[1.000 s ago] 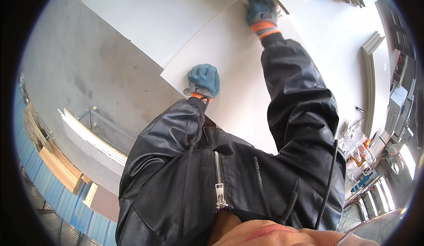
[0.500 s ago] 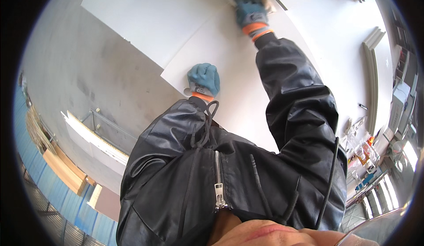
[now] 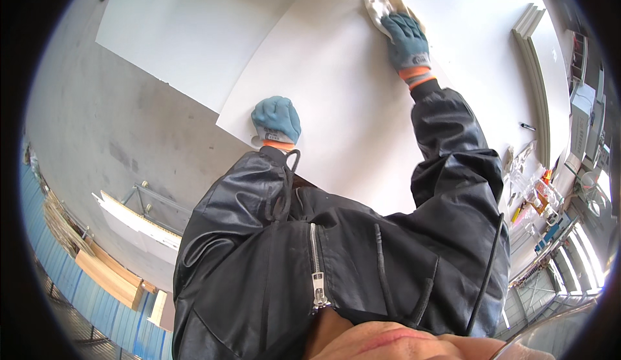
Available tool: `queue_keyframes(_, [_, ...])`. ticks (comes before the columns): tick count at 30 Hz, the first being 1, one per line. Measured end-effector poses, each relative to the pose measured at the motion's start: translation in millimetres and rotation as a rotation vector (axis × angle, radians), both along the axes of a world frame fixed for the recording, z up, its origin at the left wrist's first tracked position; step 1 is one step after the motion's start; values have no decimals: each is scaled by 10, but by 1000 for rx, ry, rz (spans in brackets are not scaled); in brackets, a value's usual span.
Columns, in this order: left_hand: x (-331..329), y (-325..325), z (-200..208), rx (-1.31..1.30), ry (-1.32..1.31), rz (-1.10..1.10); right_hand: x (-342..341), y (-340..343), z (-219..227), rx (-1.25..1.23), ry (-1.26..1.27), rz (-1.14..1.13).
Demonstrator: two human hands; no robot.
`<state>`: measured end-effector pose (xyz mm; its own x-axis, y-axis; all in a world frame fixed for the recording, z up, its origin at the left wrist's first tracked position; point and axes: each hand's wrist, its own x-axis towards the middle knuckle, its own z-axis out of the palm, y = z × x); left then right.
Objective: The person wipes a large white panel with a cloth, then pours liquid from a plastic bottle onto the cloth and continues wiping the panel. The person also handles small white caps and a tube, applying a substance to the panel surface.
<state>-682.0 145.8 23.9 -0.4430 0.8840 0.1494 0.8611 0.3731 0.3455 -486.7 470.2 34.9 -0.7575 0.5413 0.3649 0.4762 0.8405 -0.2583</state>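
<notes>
A large white panel [image 3: 323, 82] lies before me. My right hand [image 3: 406, 40], in a blue-grey glove with an orange cuff, presses a cream cloth [image 3: 391, 3] flat against its far right part. The fingers lie over the cloth, which sticks out beyond their tips. My left hand [image 3: 276, 119], gloved alike, rests as a fist on the panel near its left corner. What that fist holds, if anything, is hidden. A small pale rounded shape [image 3: 257, 141] shows beside its wrist; I cannot tell what it is.
Another white panel [image 3: 187, 30] lies left of this one, above the grey floor [image 3: 129, 111]. Long pale strips [image 3: 535, 69] and a black marker [image 3: 528, 126] lie at right, near cluttered tools and bags [image 3: 540, 198]. Wooden boards [image 3: 110, 276] stand at lower left.
My right hand has drawn the cloth nearer and to the right across the panel. My left fist stays at the panel's left corner. The whole view has shifted slightly.
</notes>
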Motion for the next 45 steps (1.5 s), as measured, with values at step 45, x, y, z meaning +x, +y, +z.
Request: queue_keyframes(45, [-41, -21, 91, 401, -103, 28, 169, -763, -131, 59, 182, -303])
